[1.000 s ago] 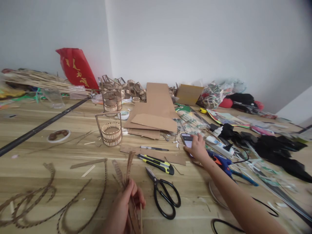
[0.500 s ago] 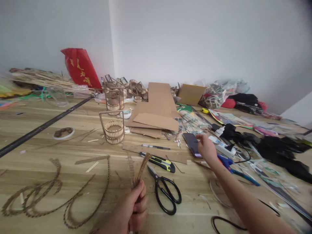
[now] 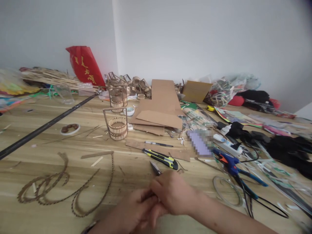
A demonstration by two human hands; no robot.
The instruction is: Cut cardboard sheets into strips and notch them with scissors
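My left hand (image 3: 138, 208) and my right hand (image 3: 173, 193) meet low in the middle, fingers closed and overlapping. The brown cardboard strips that stood up from my left fist half a second ago are covered by the hands. What my right fingers pinch is hidden too. Just beyond them the blade tips of black-handled scissors (image 3: 155, 168) show, the handles covered. A yellow and black utility knife (image 3: 161, 158) lies behind the scissors, with a pen (image 3: 159, 144) farther back. Right of these rests a phone (image 3: 200, 143), its lit screen blurred out.
Curled brown strips (image 3: 73, 198) lie left. A small slatted basket (image 3: 118, 130) stands before stacked cardboard (image 3: 158, 118), with several similar baskets behind. A blue glue gun (image 3: 231, 165) with its cable, a power strip (image 3: 227, 145) and black cloth (image 3: 275, 146) occupy the right side.
My right hand has left the phone and come down to my left hand, covering the scissors' handles. The phone's dark screen is now lit. The view has shifted slightly.
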